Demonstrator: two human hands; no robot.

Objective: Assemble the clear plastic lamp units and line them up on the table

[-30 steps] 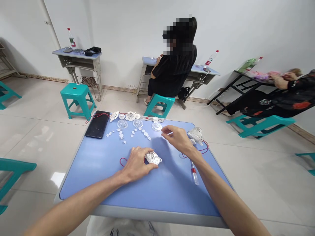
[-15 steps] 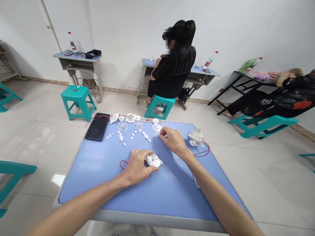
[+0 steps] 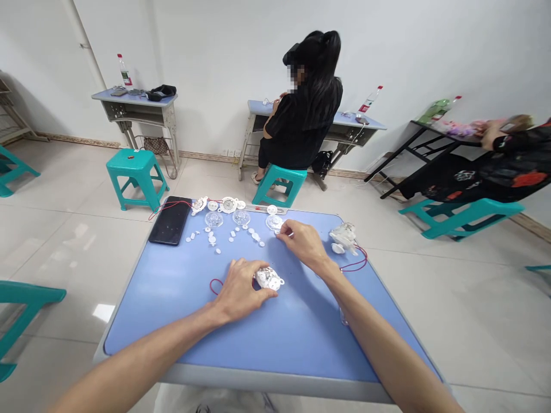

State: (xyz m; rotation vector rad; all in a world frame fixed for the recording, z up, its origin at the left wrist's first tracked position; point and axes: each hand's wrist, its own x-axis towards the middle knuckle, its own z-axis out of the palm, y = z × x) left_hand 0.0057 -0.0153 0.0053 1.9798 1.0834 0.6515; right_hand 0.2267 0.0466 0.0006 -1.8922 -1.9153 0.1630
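My left hand (image 3: 241, 289) is curled round a white plastic gear assembly (image 3: 269, 279) on the blue table (image 3: 241, 344), thumb on the near side and fingers on the far side. A red cord (image 3: 214, 285) loops out to the left of that hand. My right hand (image 3: 305, 245) is farther back, thumb and forefinger pinched together at the near edge of a clear plastic disc (image 3: 272, 221). What lies between those fingertips is too small to make out. Two more clear discs, one of them a clear disc (image 3: 214, 219), lie to the left.
Several small white parts (image 3: 212, 240) lie scattered before the discs. A black phone (image 3: 171, 222) is at the back left; another white assembly (image 3: 343, 238) with red cord sits back right. Beyond are a teal stool (image 3: 132, 163), a seated person (image 3: 301, 120) and another person (image 3: 508, 155).
Both hands stay almost in place; the right fingertips remain pinched by the clear disc. The view has shifted very slightly.
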